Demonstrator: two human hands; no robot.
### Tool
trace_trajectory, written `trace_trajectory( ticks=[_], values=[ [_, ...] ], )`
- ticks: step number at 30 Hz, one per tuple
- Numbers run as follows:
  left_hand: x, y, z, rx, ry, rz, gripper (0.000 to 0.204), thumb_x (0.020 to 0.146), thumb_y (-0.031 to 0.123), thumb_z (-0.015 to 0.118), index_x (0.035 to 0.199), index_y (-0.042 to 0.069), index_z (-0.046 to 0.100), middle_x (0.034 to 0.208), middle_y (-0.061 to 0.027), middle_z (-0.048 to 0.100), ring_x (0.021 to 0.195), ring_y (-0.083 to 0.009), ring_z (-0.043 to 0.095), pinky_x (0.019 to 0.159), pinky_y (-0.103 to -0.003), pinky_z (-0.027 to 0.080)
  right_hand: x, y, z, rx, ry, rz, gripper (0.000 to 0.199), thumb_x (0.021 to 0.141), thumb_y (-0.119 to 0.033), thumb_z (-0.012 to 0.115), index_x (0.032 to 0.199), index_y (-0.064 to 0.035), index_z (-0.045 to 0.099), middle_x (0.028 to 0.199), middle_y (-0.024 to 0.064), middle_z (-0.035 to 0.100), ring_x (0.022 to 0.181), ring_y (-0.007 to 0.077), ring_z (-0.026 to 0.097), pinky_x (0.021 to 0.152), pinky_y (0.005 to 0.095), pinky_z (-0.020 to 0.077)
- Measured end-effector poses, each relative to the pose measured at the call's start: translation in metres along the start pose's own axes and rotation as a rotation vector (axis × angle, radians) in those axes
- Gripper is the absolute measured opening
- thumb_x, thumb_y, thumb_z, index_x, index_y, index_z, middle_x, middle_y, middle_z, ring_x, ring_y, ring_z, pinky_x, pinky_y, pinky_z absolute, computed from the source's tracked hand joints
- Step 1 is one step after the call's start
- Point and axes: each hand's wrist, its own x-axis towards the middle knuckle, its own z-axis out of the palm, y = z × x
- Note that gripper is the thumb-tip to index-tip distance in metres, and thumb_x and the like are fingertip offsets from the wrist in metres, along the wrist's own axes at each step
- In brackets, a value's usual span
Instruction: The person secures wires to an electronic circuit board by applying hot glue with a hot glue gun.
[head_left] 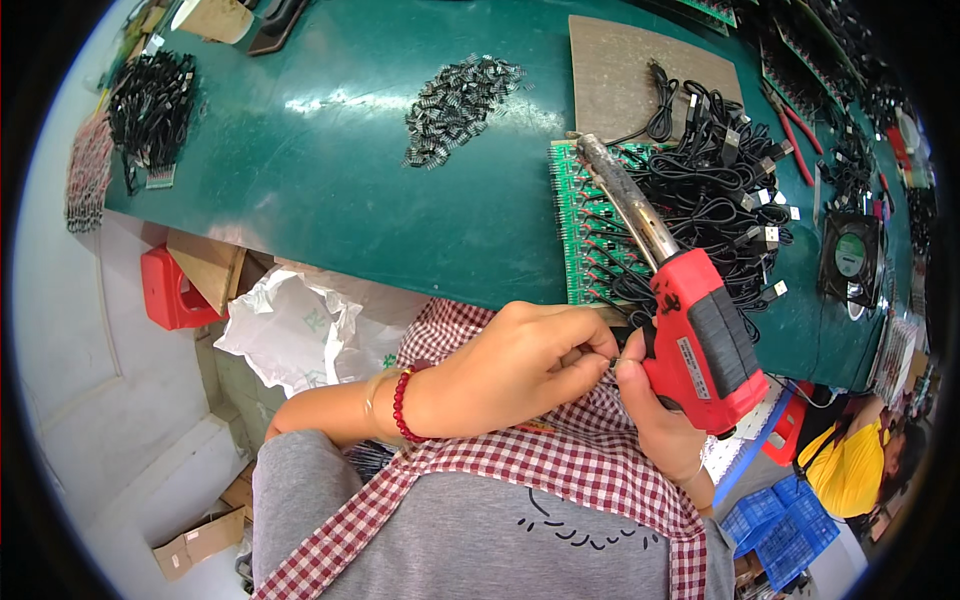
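Note:
Near the table's front edge, my left hand [520, 365] is closed, thumb and forefinger pinching a tiny dark piece [615, 362]. My right hand [660, 420] meets it there, its thumb and forefinger closed on the same piece. The piece is too small to name, and fingers cover part of it. Right beside my right hand is a red heat gun [705, 340] with a metal barrel angled up and left; whether my right palm touches it is hidden. Behind the barrel, black USB cables [720, 185] lie bunched on green circuit boards [572, 230].
Small black parts [460, 105] form a loose heap mid-table. Another cable bundle [152, 110] lies far left. Red-handled pliers [797, 145] and a black fan [850, 255] are at the right. A white plastic bag [290, 330] hangs below the table edge. A person in yellow [845, 470] is at far right.

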Motion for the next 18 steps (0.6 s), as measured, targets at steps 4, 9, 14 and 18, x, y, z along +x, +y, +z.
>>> trace_trajectory(
  ticks=[4,9,14,18],
  values=[
    [0.002,-0.002,0.002,-0.03,-0.002,-0.084,0.007,0.076,0.002,0.061,0.082,-0.001,0.059,0.068,-0.0059,0.061,0.056,-0.0083,0.057,0.05,-0.023,0.045,-0.003,0.011,0.002,-0.033,0.008,-0.006,0.015,0.075,0.002,0.061,0.088,-0.0041,0.054,0.083,0.0057,0.05,0.077,0.0176,0.049,0.066,0.0303,0.0398],
    [0.003,-0.005,-0.001,-0.103,-0.061,-0.178,0.006,0.075,0.002,0.061,0.08,-0.002,0.059,0.068,-0.0061,0.062,0.056,-0.0072,0.057,0.051,-0.022,0.045,-0.004,0.01,0.005,-0.028,0.033,0.031,0.017,0.075,0.002,0.061,0.09,-0.0039,0.055,0.084,0.0056,0.05,0.077,0.0175,0.049,0.066,0.0298,0.0403],
    [0.006,-0.008,-0.005,-0.115,-0.058,-0.232,0.004,0.077,0.002,0.059,0.079,-0.001,0.059,0.068,-0.0027,0.062,0.057,-0.0069,0.057,0.052,-0.021,0.046,-0.004,0.014,0.001,-0.086,0.015,-0.012,0.017,0.077,0.002,0.061,0.092,-0.0029,0.055,0.083,0.0054,0.051,0.076,0.0158,0.05,0.066,0.0279,0.0413],
    [0.018,-0.031,-0.029,-0.421,0.016,-0.56,0.004,0.08,0.005,0.056,0.079,0.001,0.056,0.067,-0.0014,0.058,0.053,-0.0049,0.053,0.047,-0.018,0.042,-0.012,0.016,-0.013,0.011,-0.002,0.026,0.04,0.087,-0.006,0.053,0.122,0.0013,0.034,0.077,0.008,0.053,0.068,0.0139,0.052,0.064,0.0285,0.0462]
  ],
)
